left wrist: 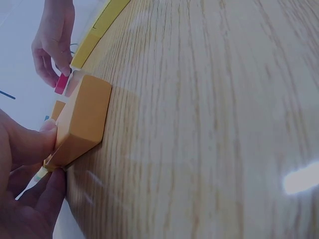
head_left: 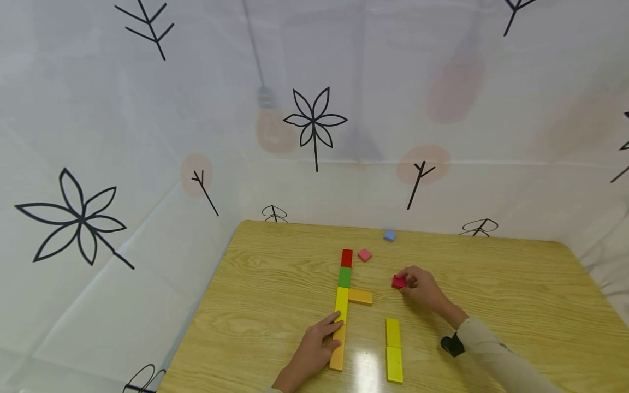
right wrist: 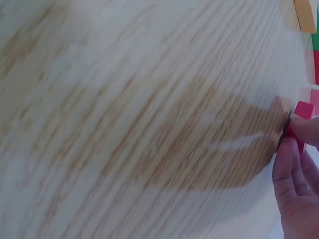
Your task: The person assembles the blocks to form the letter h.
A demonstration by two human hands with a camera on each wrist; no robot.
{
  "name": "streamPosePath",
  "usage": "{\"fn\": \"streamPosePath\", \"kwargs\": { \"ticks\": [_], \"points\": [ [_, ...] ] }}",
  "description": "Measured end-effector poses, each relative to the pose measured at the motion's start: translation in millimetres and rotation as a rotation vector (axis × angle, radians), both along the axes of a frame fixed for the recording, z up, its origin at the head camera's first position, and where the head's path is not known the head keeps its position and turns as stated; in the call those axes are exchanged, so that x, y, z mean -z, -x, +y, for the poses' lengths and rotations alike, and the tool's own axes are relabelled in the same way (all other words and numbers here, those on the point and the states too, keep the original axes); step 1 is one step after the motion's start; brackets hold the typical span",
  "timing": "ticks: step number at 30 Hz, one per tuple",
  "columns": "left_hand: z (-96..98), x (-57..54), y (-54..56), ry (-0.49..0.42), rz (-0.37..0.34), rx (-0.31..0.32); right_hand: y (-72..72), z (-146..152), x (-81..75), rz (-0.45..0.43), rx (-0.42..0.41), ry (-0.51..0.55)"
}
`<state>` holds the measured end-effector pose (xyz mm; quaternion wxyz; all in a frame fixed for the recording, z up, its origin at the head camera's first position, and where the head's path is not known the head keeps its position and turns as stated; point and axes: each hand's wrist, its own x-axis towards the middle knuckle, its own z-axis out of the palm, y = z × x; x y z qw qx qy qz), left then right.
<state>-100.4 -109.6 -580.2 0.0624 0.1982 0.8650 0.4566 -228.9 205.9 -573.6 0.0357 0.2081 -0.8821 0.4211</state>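
Observation:
A row of flat blocks runs away from me on the table: an orange block nearest, then a yellow block, a green block and a red block. My left hand holds the orange block between thumb and fingers, with fingertips reaching onto the yellow one. The left wrist view shows this orange block close up. To the right of the row, my right hand pinches a small crimson block. That crimson block is partly covered by fingers in the right wrist view.
Another orange block juts sideways from the row. Two yellow blocks lie end to end nearer me. A pink block and a blue block lie farther back. A patterned white cloth hangs behind the wooden table.

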Motion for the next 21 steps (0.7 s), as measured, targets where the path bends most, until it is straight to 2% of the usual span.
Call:
{"fn": "streamPosePath", "kwargs": {
  "ticks": [5,11,21],
  "points": [
    [-0.4,-1.0,-0.8,-0.001,0.032,0.009,-4.9,-6,-5.5,-0.035,0.0,0.006],
    [-0.4,-1.7,-0.9,-0.006,0.035,0.013,-9.9,-11,-11.6,-0.077,-0.018,0.001],
    [-0.2,-0.6,-0.2,-0.005,0.032,0.007,-14.3,-12,-11.3,-0.07,-0.061,0.02]
  ]
}}
